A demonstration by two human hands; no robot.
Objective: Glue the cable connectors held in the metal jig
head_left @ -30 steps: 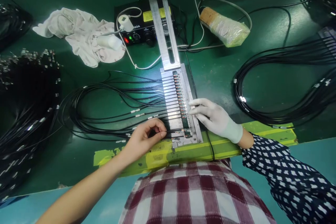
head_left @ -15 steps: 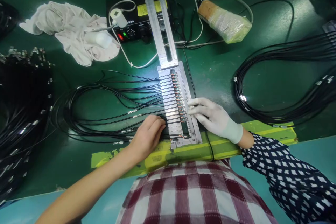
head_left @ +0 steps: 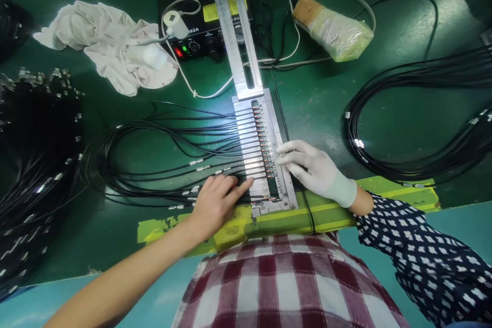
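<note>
A slotted metal fixture [head_left: 250,159] lies on the bench with a row of black cables [head_left: 215,154] laid across it. Small metal connector tips [head_left: 265,143] line up along its opening. My bare left hand [head_left: 217,202] is over the cables at the fixture's lower left. Its thumb stretches out onto a cable at the fixture's edge, apart from the bent fingers; what lies under those fingers is partly hidden. Wearing a white glove, my right hand [head_left: 317,171] rests with extended fingers on the fixture's right rail and holds nothing visible.
Behind the fixture sits a black control box [head_left: 196,54], with a hinged slotted metal arm [head_left: 249,61] leaning over it. A white cloth [head_left: 111,46] lies left of the box, a wrapped block [head_left: 334,28] right. Cable bundles [head_left: 38,148] fill the left side; another coil [head_left: 357,128] lies right.
My left thumb has stretched out to the right onto the fixture, away from the fingers it was pinched against. My right hand stays on the rail. The view has shifted slightly.
</note>
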